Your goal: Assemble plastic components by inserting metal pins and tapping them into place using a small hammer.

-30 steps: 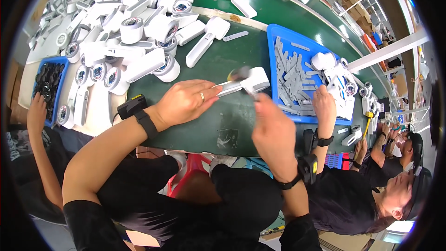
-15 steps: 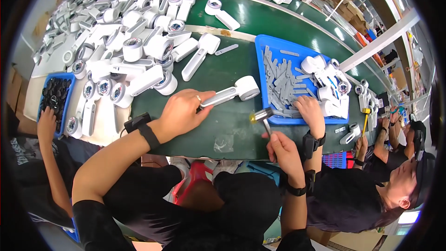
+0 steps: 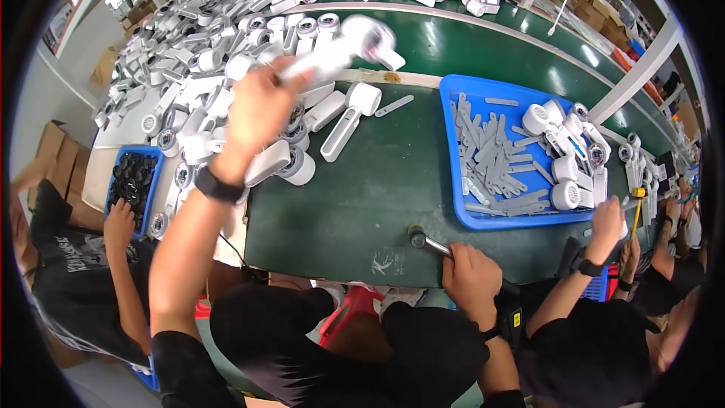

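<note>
My left hand (image 3: 260,109) is raised over the heap at the far left, closed around the handle of a white handheld fan (image 3: 332,59) with a round head; motion blurs it. Low over the green table, my right hand (image 3: 472,279) grips a small hammer (image 3: 434,244) by its handle, the head pointing left. Beyond the hands another white fan (image 3: 355,117) lies on the table, beside a loose grey strip (image 3: 394,106).
A blue tray (image 3: 453,170) at right holds grey strips and several white fans. White fans (image 3: 196,60) are heaped at left, near a blue bin (image 3: 155,195) of black parts. Co-workers' hands (image 3: 608,227) work at right and left (image 3: 119,227).
My left hand has lifted the fan off the table and carried it up toward the heap. My right hand's hammer has come down a little, nearer the table's front edge.
</note>
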`<state>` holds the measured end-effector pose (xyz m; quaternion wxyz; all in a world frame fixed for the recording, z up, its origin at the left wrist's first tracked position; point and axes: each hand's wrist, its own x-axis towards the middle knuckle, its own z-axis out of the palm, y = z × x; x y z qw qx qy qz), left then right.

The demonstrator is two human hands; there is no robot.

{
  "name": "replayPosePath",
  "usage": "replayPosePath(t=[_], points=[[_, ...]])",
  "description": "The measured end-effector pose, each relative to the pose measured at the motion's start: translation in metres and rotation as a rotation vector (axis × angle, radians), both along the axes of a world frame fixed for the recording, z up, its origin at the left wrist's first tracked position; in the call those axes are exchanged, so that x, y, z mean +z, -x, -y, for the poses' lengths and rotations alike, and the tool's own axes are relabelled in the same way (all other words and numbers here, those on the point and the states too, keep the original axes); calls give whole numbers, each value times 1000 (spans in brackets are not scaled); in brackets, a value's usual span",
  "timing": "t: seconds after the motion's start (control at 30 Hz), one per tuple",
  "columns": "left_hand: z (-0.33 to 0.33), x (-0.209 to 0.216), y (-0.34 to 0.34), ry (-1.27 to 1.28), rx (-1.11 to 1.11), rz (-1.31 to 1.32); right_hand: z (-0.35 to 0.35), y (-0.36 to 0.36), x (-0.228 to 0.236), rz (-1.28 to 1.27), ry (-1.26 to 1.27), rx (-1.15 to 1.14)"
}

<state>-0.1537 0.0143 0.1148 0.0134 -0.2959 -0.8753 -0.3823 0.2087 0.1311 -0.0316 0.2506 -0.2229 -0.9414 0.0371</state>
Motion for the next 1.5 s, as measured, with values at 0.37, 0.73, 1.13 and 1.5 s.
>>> replayPosePath(t=[0.37, 0.73, 1.13, 1.5], points=[[67, 6, 231, 420, 429, -356, 4, 8, -4, -30, 27, -46], [75, -25, 250, 549, 445, -271, 8, 10, -4, -66, 36, -32], [89, -7, 208, 446, 209, -376, 6, 5, -6, -44, 47, -46], [-20, -1, -88, 74, -798, -358, -12, -10, 9, 1, 56, -29]])
